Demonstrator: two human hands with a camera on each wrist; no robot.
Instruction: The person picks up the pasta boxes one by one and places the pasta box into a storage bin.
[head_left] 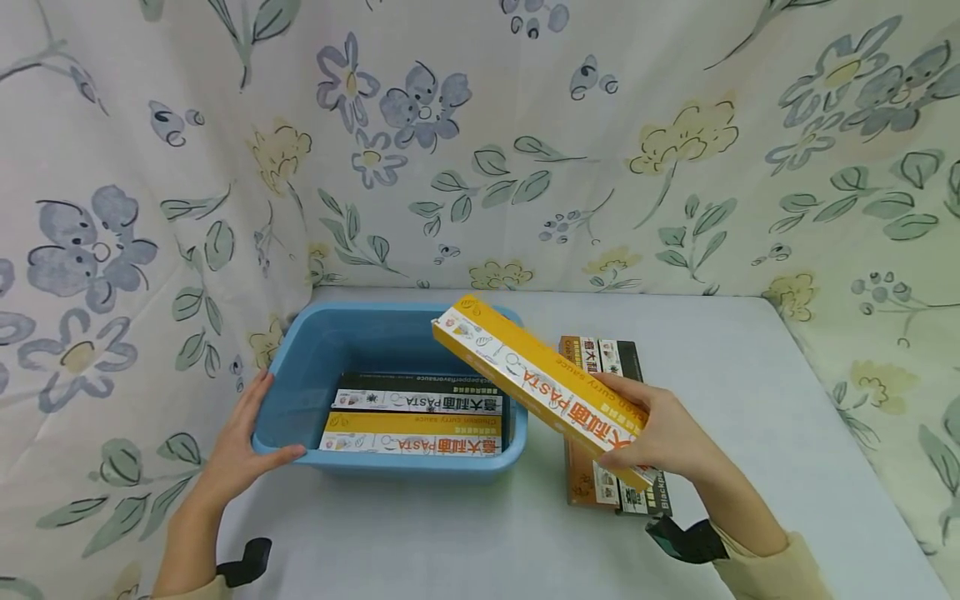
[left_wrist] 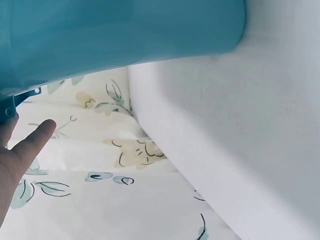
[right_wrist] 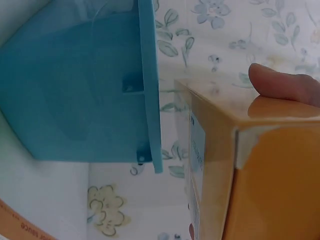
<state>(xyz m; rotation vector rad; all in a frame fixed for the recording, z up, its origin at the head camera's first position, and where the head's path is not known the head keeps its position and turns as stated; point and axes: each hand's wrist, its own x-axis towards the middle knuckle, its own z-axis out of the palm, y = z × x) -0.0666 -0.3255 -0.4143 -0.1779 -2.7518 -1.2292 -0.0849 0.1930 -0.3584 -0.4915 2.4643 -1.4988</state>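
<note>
A yellow pasta box (head_left: 543, 387), marked chicken curry sauce, is held tilted in my right hand (head_left: 663, 425). Its far end overlaps the right rim of a blue plastic bin (head_left: 360, 462). The right wrist view shows a thumb (right_wrist: 285, 86) against the box. My left hand (head_left: 232, 450) rests at the bin's front left corner, thumb on the front rim and fingers along the left side. One straight finger (left_wrist: 35, 142) stands apart below the rim in the left wrist view. Inside the bin lie a black pasta box (head_left: 420, 392) and another yellow box (head_left: 412, 433), side by side.
Under my right hand, a brown pasta box (head_left: 581, 475) and a black one (head_left: 630, 362) lie on the white table (head_left: 735, 358), partly hidden. Floral curtain (head_left: 480, 167) hangs behind the table and along its sides.
</note>
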